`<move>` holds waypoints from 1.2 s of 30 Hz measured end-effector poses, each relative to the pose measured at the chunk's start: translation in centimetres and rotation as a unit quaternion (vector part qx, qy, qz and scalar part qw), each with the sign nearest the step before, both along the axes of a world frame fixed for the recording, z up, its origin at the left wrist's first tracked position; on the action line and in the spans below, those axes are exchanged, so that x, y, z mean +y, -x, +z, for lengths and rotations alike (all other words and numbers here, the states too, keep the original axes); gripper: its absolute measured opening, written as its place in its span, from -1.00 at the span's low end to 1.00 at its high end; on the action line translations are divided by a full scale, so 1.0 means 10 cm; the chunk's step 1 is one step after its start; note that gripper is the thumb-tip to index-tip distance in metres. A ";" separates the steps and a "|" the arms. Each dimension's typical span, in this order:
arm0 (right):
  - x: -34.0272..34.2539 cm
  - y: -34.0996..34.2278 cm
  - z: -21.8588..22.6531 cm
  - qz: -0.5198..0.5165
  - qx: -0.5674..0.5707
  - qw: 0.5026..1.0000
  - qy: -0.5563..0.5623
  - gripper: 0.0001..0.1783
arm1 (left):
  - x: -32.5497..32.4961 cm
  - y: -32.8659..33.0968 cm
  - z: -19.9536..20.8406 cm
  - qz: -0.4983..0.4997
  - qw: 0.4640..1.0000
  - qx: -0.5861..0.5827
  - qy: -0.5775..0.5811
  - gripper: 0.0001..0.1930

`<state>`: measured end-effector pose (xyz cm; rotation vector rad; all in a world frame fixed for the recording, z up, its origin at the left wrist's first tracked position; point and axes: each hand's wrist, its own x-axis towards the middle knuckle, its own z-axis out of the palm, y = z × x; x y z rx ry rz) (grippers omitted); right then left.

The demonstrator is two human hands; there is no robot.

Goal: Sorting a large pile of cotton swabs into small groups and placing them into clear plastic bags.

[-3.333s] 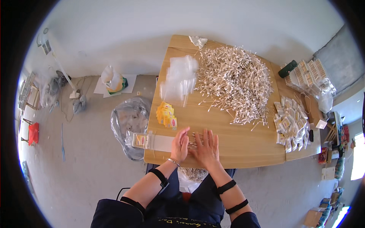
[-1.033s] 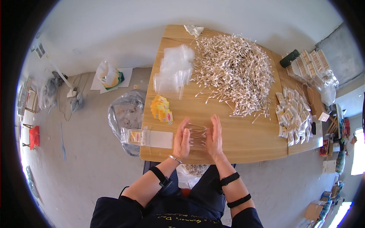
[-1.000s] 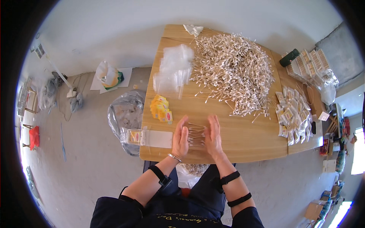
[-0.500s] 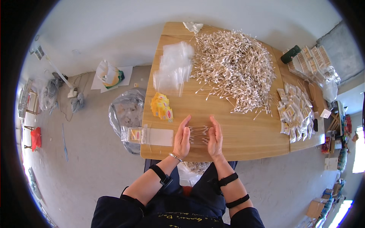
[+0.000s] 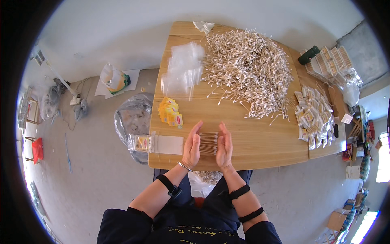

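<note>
we had the tabletop (image 5: pixel 268 148) in front of us, its near edge by our lap. on its far right half lay a great heap of loose cotton swabs (image 5: pixel 252 73), with a pile of filled packets (image 5: pixel 315 116) to the right of it. clear plastic bags (image 5: pixel 183 67) lay overlapped at the far left.

near the front edge, our left hand (image 5: pixel 191 145) and right hand (image 5: pixel 224 148) faced each other across a gap. the fingers of both were straight and close together, pointing away from us, and neither hand was curled around anything.

farther left lay a loose stack of yellow cards (image 5: pixel 169 112), and nearer us a white card (image 5: pixel 170 145), its right end just beside our left hand.

the small bundle of swabs (image 5: pixel 208 143) lay in the gap, sticks running left to right, one set of ends by each palm and thumb. our fingertips reached past its far side; whether every end touched skin, we could not tell.
</note>
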<state>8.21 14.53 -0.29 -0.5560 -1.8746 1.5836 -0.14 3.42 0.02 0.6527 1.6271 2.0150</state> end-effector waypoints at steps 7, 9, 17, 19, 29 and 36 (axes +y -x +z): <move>-0.02 -0.11 0.26 0.092 -0.230 0.868 -0.431 -0.35 | -0.02 0.02 -0.07 0.008 0.990 -0.115 -0.081 -0.33; -0.11 -0.18 0.26 0.142 -0.279 0.834 -0.455 -0.28 | -0.04 0.02 -0.07 0.002 0.993 -0.089 -0.072 -0.33; -0.13 -0.11 0.36 0.202 -0.362 0.768 -0.488 -0.05 | -0.01 0.03 -0.04 0.018 0.998 -0.038 -0.035 -0.33; -0.15 -0.13 0.33 0.214 -0.355 0.777 -0.474 -0.09 | -0.04 0.03 -0.08 0.003 0.998 -0.041 -0.046 -0.37; 0.14 -0.06 0.21 0.026 -0.181 0.919 -0.350 -0.63 | -0.02 0.02 -0.15 0.011 0.994 -0.069 -0.079 -0.37; 0.27 0.29 0.46 0.098 -0.260 0.864 -0.419 -0.90 | -0.01 -0.01 -0.17 0.017 0.989 -0.101 -0.103 -0.39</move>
